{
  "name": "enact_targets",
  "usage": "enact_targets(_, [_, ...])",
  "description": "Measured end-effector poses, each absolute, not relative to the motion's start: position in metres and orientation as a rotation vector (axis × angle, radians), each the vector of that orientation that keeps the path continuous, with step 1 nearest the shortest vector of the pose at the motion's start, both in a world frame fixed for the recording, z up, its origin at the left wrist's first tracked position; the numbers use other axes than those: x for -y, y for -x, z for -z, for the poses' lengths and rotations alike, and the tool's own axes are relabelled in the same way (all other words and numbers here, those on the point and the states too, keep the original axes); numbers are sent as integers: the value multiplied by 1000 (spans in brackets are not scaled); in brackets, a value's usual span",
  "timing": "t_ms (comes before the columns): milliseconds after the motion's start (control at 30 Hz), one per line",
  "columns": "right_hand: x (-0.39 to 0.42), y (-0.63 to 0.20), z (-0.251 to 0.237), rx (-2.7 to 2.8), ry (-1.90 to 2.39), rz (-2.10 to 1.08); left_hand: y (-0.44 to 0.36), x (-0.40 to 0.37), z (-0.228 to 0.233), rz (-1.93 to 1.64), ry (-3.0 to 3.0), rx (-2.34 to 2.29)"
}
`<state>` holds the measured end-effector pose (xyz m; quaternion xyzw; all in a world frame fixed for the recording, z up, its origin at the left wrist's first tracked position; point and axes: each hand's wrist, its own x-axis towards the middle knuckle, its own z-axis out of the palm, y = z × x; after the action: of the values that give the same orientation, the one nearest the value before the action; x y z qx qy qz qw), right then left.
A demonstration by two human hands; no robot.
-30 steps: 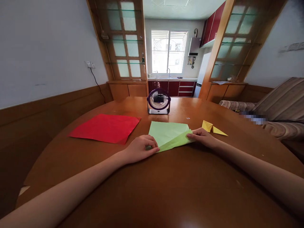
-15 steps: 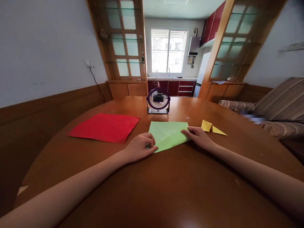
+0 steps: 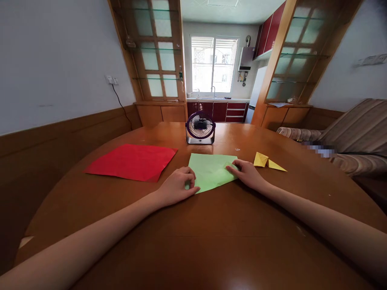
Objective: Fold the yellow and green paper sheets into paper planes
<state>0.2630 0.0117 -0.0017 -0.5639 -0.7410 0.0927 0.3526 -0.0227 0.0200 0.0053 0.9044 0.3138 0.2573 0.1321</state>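
A sheet of light green paper (image 3: 208, 171) lies on the table between my hands, its near edge slanting up to the right. My left hand (image 3: 181, 183) is curled at the paper's near left corner, with thumb and fingers closed on that edge. At the right edge, my right hand (image 3: 244, 172) pinches the paper between thumb and forefinger; a small part of the sheet is raised or bent there. To the left rests a flat red sheet of paper (image 3: 131, 161). Beyond my right hand sits a folded yellow paper piece (image 3: 269, 162) with pointed ends.
A small dark purple fan (image 3: 200, 127) stands upright at the back of the round wooden table (image 3: 193, 241). A striped sofa (image 3: 359, 137) is off to the right. The wall with a plugged-in cord (image 3: 119, 100) borders the left side.
My right hand has shifted slightly left along the green paper, and its right edge there is now bent differently. My left hand stays at the near left corner.
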Motion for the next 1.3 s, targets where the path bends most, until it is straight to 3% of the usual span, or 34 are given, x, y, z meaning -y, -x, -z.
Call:
enact_targets(233, [-16, -262, 1, 1992, 1481, -215, 23, -17, -6, -720, -2725, -887])
enact_targets(500, [-19, -261, 0, 2018, 1495, -210, 24, -17, -2, -470, -2935, -481])
enact_targets(733, [-18, -260, 1, 1984, 1544, -177, 24, -19, -2, -347, -2913, -509])
enact_targets(1300, [-19, -262, 5, 2034, 1490, -174, 7, -16, -12, -494, -2905, -501])
